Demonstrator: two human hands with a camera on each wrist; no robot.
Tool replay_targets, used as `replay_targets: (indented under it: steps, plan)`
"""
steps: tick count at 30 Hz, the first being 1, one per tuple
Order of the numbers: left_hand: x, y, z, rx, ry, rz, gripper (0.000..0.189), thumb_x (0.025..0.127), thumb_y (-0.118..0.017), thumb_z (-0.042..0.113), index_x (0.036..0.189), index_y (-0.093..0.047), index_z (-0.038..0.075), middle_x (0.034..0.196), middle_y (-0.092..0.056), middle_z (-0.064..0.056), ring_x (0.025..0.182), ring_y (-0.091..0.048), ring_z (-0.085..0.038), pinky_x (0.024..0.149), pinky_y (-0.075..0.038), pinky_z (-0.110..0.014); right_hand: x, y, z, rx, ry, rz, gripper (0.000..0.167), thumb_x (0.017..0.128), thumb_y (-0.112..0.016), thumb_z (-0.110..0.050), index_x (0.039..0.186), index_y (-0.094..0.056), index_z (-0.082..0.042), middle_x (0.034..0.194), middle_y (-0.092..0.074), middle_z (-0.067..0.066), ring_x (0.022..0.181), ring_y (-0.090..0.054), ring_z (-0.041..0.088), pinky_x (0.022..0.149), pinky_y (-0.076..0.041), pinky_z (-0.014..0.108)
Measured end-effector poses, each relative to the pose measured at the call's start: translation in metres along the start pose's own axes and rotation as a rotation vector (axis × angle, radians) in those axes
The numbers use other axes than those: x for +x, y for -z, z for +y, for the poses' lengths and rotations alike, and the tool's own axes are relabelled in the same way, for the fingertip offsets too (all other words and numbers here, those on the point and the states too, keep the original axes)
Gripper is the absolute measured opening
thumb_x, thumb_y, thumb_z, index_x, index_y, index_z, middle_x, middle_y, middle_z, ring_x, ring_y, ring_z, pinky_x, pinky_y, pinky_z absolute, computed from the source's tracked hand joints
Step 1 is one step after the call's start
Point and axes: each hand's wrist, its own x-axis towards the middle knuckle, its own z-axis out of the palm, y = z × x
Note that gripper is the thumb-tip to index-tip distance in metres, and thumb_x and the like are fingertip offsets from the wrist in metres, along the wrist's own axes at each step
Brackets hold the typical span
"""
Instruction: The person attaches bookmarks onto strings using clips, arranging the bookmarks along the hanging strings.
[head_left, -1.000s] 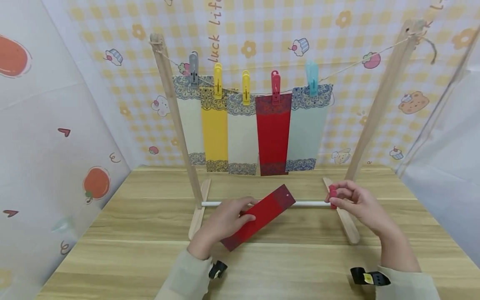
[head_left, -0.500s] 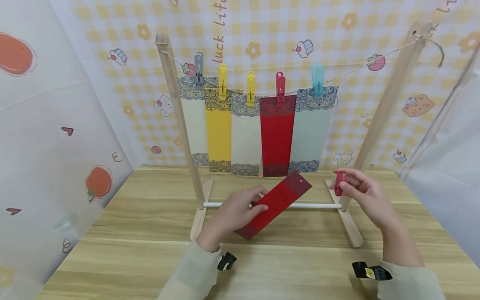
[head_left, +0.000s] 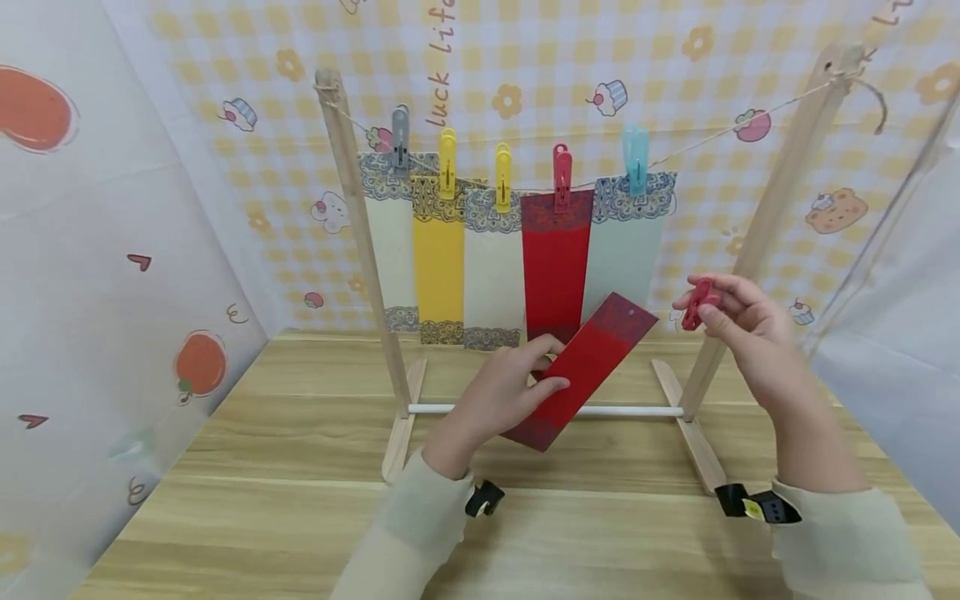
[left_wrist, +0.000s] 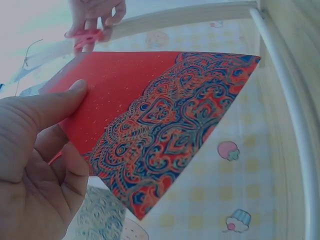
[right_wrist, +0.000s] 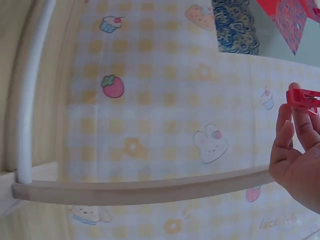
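Observation:
My left hand (head_left: 517, 387) pinches a long red paper strip (head_left: 581, 371) with patterned ends, held slanted above the table in front of the rack; the left wrist view shows the strip (left_wrist: 150, 125) close up with my thumb (left_wrist: 45, 110) on it. My right hand (head_left: 738, 321) pinches a red clothespin (head_left: 697, 304) to the strip's right, beside the rack's right post; the right wrist view shows the clothespin (right_wrist: 304, 97) between my fingertips (right_wrist: 292, 125).
A wooden rack (head_left: 348, 208) with a string line stands on the wooden table (head_left: 262, 500). Several paper strips hang from it under grey, yellow, red (head_left: 561, 175) and blue pegs. A white rod (head_left: 630, 410) joins the rack's feet. Patterned walls close in behind and at both sides.
Both hands have risen from near the table. The red strip lifted up and to the right; the clothespin moved up beside the right post.

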Motion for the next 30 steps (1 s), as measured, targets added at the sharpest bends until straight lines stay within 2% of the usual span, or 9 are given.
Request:
replay_targets:
  steps: [7,15,18,22,24,30]
  plan:
    - [0.014,-0.001,0.007,0.005,-0.089,0.058,0.027,0.091,-0.073,0.016,0.114,-0.061,0.007,0.1,-0.076,-0.006,0.097,-0.074,-0.018,0.08,-0.056,-0.019,0.014,-0.006,-0.018,0.027,0.058,0.022,0.032,0.098,-0.053,0.006,0.129,-0.059,0.0,0.105,-0.075,-0.001,0.094,-0.069,0.007,0.081,-0.052,0.013]
    - [0.029,0.0,0.017,-0.008,-0.127,0.083,0.027,0.091,-0.073,0.015,0.113,-0.059,0.007,0.103,-0.075,-0.006,0.097,-0.073,-0.017,0.084,-0.056,-0.021,0.027,-0.007,-0.04,-0.031,0.122,0.066,0.035,0.093,-0.056,0.013,0.124,-0.065,-0.001,0.106,-0.073,0.0,0.095,-0.067,0.008,0.082,-0.054,0.012]
    - [0.033,0.0,0.02,-0.029,-0.141,0.09,0.025,0.09,-0.073,0.013,0.11,-0.058,0.007,0.099,-0.074,-0.006,0.088,-0.072,-0.014,0.078,-0.055,-0.016,0.03,-0.008,-0.048,-0.013,0.165,0.09,0.033,0.092,-0.057,0.013,0.122,-0.065,0.003,0.102,-0.073,0.002,0.092,-0.066,0.009,0.081,-0.053,0.012]
    - [0.038,-0.001,0.024,-0.057,-0.153,0.113,0.025,0.09,-0.073,0.012,0.11,-0.058,0.006,0.1,-0.074,-0.007,0.086,-0.072,-0.014,0.076,-0.054,-0.013,0.036,-0.009,-0.059,0.011,0.211,0.127,0.032,0.091,-0.059,0.014,0.122,-0.064,0.006,0.099,-0.073,0.004,0.089,-0.064,0.011,0.074,-0.052,0.012]
    - [0.04,-0.002,0.025,-0.081,-0.157,0.129,0.026,0.09,-0.073,0.011,0.111,-0.058,0.005,0.105,-0.074,-0.009,0.093,-0.073,-0.018,0.081,-0.055,-0.015,0.04,-0.009,-0.064,0.022,0.229,0.153,0.032,0.09,-0.06,0.013,0.121,-0.065,0.007,0.098,-0.073,0.004,0.087,-0.063,0.012,0.069,-0.051,0.013]
    - [0.045,-0.002,0.029,-0.114,-0.164,0.173,0.025,0.089,-0.073,0.009,0.109,-0.058,0.004,0.101,-0.073,-0.009,0.094,-0.073,-0.019,0.083,-0.054,-0.015,0.053,-0.01,-0.08,0.082,0.291,0.172,0.028,0.088,-0.061,0.016,0.115,-0.066,0.008,0.092,-0.072,0.008,0.08,-0.068,0.016,0.055,-0.039,0.016]
